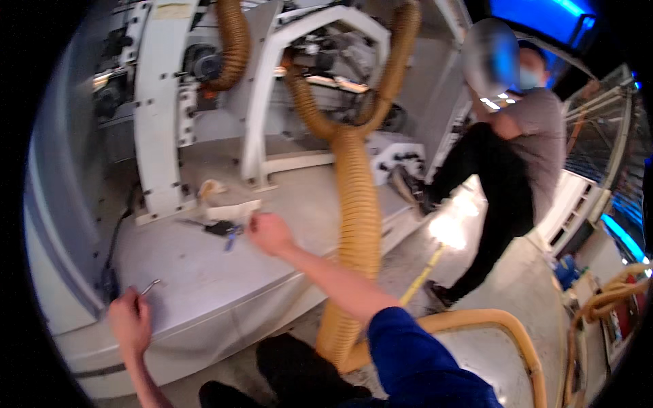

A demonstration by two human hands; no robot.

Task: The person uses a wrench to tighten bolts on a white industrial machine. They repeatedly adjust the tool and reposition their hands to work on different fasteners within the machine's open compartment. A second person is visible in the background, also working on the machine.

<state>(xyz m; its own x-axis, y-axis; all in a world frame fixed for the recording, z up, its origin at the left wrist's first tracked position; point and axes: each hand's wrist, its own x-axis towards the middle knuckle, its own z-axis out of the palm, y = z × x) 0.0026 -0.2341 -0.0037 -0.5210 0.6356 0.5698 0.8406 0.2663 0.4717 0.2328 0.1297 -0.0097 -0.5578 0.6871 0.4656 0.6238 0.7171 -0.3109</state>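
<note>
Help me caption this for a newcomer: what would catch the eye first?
The thick ribbed tan hose runs up the middle and forks into the pale machine. The right hand reaches over the dusty grey platform near a small dark tool, while the left hand holds a thin metal key at lower left. Another person stands at right.

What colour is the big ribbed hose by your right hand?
Tan-orange ribbed hose, clearest in the head view.
</note>
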